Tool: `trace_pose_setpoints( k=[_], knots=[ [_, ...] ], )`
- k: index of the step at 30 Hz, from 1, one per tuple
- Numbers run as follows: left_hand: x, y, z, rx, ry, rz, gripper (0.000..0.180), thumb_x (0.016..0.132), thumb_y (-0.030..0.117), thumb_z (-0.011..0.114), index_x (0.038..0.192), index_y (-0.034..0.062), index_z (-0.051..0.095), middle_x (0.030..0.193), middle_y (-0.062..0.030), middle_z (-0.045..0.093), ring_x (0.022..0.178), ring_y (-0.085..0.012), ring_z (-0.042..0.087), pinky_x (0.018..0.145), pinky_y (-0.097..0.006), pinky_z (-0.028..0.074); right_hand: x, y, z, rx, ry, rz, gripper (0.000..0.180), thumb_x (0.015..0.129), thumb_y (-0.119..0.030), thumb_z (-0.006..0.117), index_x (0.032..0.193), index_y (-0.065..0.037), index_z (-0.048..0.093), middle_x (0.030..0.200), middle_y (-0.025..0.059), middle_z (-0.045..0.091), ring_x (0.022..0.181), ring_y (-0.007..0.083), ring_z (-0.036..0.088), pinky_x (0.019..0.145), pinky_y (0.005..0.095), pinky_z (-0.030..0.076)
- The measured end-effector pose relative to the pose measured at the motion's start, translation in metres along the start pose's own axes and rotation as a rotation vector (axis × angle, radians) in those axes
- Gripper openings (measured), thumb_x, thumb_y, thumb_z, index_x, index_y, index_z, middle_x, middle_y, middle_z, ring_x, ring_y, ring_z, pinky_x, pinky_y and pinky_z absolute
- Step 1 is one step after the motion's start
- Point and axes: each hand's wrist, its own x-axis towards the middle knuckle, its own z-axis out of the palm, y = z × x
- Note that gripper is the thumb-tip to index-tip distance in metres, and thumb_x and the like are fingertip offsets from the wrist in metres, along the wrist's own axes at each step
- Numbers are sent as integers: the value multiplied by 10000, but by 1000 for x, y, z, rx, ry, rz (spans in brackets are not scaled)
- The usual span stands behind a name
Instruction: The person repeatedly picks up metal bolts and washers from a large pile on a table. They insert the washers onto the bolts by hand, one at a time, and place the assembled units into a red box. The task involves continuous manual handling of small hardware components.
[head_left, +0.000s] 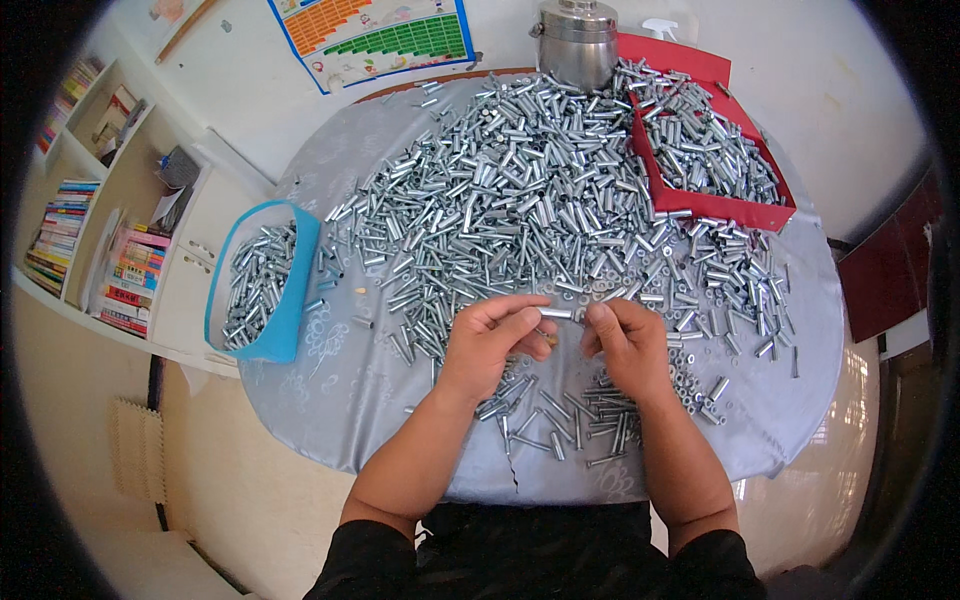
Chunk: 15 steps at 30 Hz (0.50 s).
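Past black sleeves (372,558), left fingers (519,322) grip a silver tube (556,313) crosswise, pointing at closed right fingers (604,319).

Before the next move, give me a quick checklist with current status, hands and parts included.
1. Left hand has hold of the metal sleeve: ok.
2. Right hand up at the sleeve's other end: ok.
3. Right hand's grip on a part: cannot tell, fingers hide it.
4. Table between forearms free of loose bolts: not ok, several lie there.
5. Blue bin stocked with metal parts: ok.
6. Parts confined to red box and bin: not ok, many lie loose.
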Motion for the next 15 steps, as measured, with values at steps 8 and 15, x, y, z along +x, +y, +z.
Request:
trace_pose_setpoints(
  k=[8, 15],
  knots=[
    [0, -3, 1, -28, 18, 27, 240, 935, 93, 574, 1129, -35, 633, 884, -133, 695, 637, -172, 656, 582, -280, 555, 0, 1, 2, -55, -13, -31, 143, 861, -87, 692, 965, 8, 666, 772, 50, 657, 727, 111, 619, 668, 257, 493],
    [0, -2, 0, -50, -22, -12, 249, 936, 109, 588, 1130, -41, 630, 898, -129, 692, 687, -159, 664, 637, -270, 563, -3, -6, 5, 31, -19, 59, 153, 870, -79, 677, 998, 5, 664, 808, 35, 645, 748, 95, 597, 677, 244, 484]
  ],
)
